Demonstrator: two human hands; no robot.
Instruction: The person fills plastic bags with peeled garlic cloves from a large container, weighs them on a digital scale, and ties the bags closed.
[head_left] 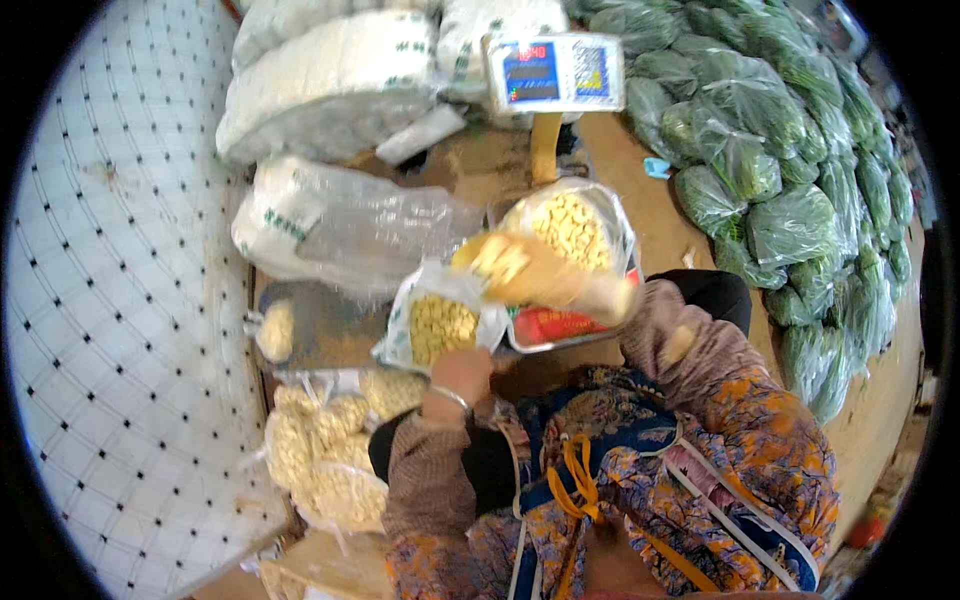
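Observation:
My left hand (462,372), a bracelet at its wrist, grips the near rim of an opened plastic bag (400,325). Pale yellow-green pieces (440,330), perhaps beans or peeled cloves, lie inside it. My right hand (608,296) is blurred by motion and closed round the end of a tan scoop (545,283). Similar pale pieces (498,262) ride in the scoop, whose tip is above the far right side of the opened bag. Behind the scoop, a larger plastic bag of cream-coloured pieces (572,228) sits in a metal tray (520,345). Something red (550,325) also lies in the tray.
A scale display (553,72) stands on a post behind the tray. Stacks of white plastic bags (330,80) and a loose clear bag (390,225) lie far left. Bagged pale pieces (325,450) are near left, a small tied bag (275,332) beyond. Bagged greens (790,225) pile up right.

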